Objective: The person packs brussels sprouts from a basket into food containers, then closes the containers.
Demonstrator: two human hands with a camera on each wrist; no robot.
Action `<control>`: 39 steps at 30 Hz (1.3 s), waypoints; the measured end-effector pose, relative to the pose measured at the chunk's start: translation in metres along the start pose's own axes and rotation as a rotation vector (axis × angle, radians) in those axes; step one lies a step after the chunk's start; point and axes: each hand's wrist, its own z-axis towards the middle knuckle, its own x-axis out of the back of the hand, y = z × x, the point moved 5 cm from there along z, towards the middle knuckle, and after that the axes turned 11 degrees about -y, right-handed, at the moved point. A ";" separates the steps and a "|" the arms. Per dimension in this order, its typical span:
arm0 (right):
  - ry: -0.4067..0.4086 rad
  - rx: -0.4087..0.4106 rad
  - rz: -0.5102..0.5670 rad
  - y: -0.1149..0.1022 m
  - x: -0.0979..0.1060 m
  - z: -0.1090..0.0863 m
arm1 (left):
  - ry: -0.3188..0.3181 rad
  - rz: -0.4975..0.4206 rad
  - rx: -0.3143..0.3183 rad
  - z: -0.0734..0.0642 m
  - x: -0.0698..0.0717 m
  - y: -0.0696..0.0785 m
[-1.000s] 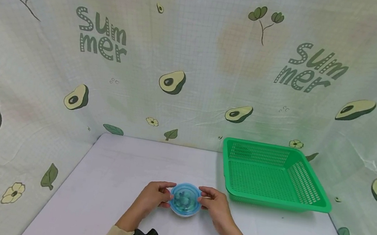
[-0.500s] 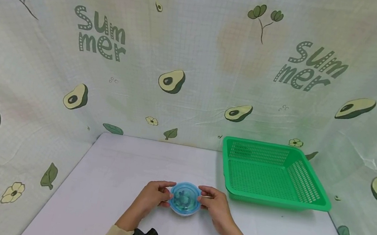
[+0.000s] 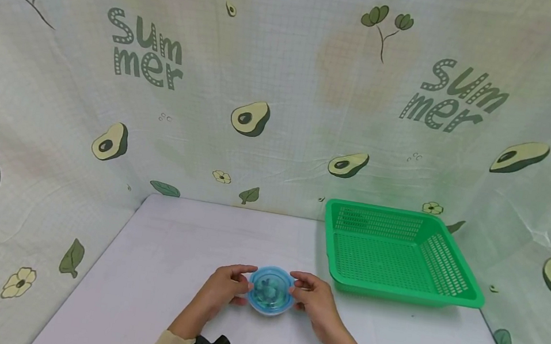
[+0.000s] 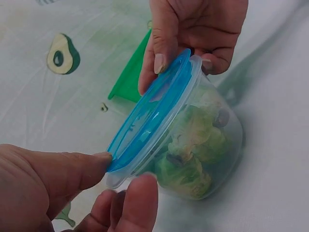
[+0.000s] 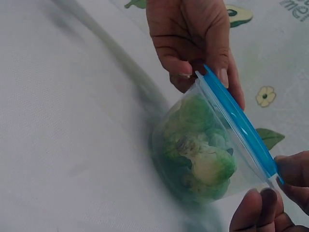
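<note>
A round, clear plastic food container (image 4: pixel 227 130) stands on the white table between my hands, holding several green Brussels sprouts (image 5: pixel 207 166). Its translucent blue lid (image 3: pixel 271 289) covers the mouth. My left hand (image 3: pixel 225 288) pinches the rim on the left side, thumb on the lid's edge and fingertips below. On the opposite side my right hand (image 3: pixel 314 302) grips the rim in the same way. From the left wrist view, the lid's edge (image 4: pixel 166 111) lies along the container's pale rim, with the thumbs at its two ends.
A green perforated plastic basket (image 3: pixel 399 261) stands at the back right of the white table (image 3: pixel 226 232). Behind and at both sides hangs a pale cloth (image 3: pixel 289 69) printed with avocados. Dark wrist cameras sit on both wrists.
</note>
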 end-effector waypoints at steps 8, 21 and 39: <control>-0.074 -0.016 0.021 -0.001 -0.001 -0.002 | -0.021 -0.050 -0.011 -0.002 -0.005 0.000; -0.137 -0.016 0.037 0.001 -0.001 -0.003 | -0.061 -0.109 0.002 -0.001 -0.007 -0.005; -0.214 0.011 0.092 0.005 -0.002 0.000 | -0.067 -0.119 -0.034 0.000 -0.006 -0.012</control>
